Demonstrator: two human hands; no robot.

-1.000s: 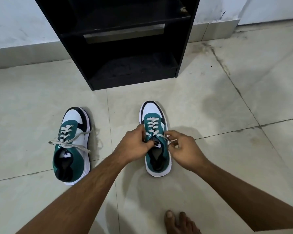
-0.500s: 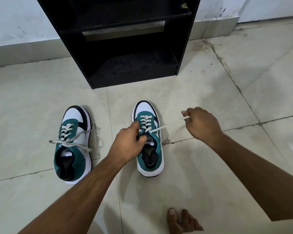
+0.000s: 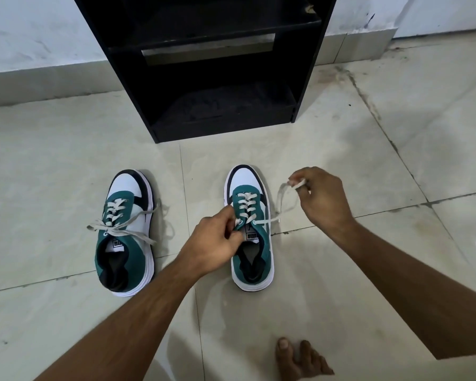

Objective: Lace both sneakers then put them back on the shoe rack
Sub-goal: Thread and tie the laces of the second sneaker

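Pale glazed floor tiles (image 3: 66,166), smooth with a dull sheen, stained along dark grout. Matt black board shoe rack (image 3: 305,86), dusty lower shelf. Both sneakers, left (image 3: 124,237) and right (image 3: 254,243): teal suede-like cloth, smooth white toe panels, ribbed rubbery white soles. Flat woven off-white lace (image 3: 282,199), slightly frayed. Rough, scuffed painted wall (image 3: 39,31), upper left.

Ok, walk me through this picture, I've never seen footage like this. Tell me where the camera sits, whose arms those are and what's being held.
The camera is worn on a person's head, looking down at their own bare arms; no machine is involved. Two green-and-white sneakers stand on the tiled floor before a black shoe rack. The left hand steadies the right sneaker at its tongue. The right hand pinches that shoe's lace, drawn out sideways. The left sneaker stands alone, lace ends loose. A bare foot shows below.
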